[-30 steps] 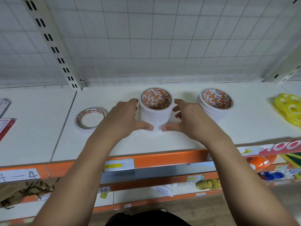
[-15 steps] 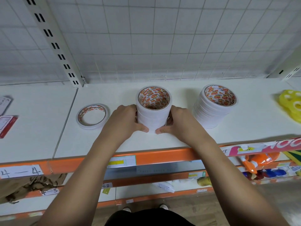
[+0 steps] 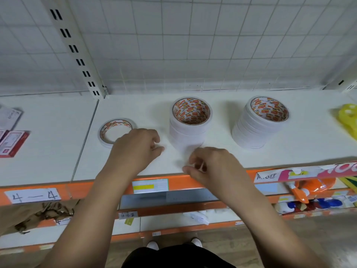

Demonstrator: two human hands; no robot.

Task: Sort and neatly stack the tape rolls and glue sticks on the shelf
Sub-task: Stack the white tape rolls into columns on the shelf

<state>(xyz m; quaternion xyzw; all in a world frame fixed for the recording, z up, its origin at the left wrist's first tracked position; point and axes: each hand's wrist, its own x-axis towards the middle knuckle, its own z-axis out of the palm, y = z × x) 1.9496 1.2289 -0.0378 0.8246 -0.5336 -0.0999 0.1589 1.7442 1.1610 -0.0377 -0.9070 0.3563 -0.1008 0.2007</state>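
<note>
I am looking down on a white shelf (image 3: 58, 144) with a smooth, matte top and an orange front strip. Behind it stands a white wire grid panel (image 3: 193, 45), and a slotted metal post (image 3: 77, 49) runs up at the back left.

A tall stack of tape rolls (image 3: 190, 130) stands upright near the middle of the shelf. The rolls are white rings with orange-and-red printed cardboard inside. A second stack (image 3: 258, 128) stands well apart to its right, with its layers slightly stepped. A single flat roll (image 3: 114, 130) lies to the left of the middle stack.

My left hand (image 3: 135, 149) hangs over the near right edge of the single roll and hides that part. Its grip is loose, the fingers are curled and it holds nothing. I cannot tell whether it touches the roll. My right hand (image 3: 214, 167) sits just in front of the middle stack, near the shelf edge and apart from the rolls. Its fingers are blurred and loosely curled, and its grip is empty.

Red-and-white flat boxes (image 3: 13, 140) lie at the far left. Something glossy and yellow (image 3: 347, 120) sits at the far right edge, cut off by the frame. On the strip are a handwritten label (image 3: 32, 196) reading "4—4" and a yellow-and-white price tag (image 3: 149, 186). Lower shelves hold orange and blue packaged goods, too small to name.
</note>
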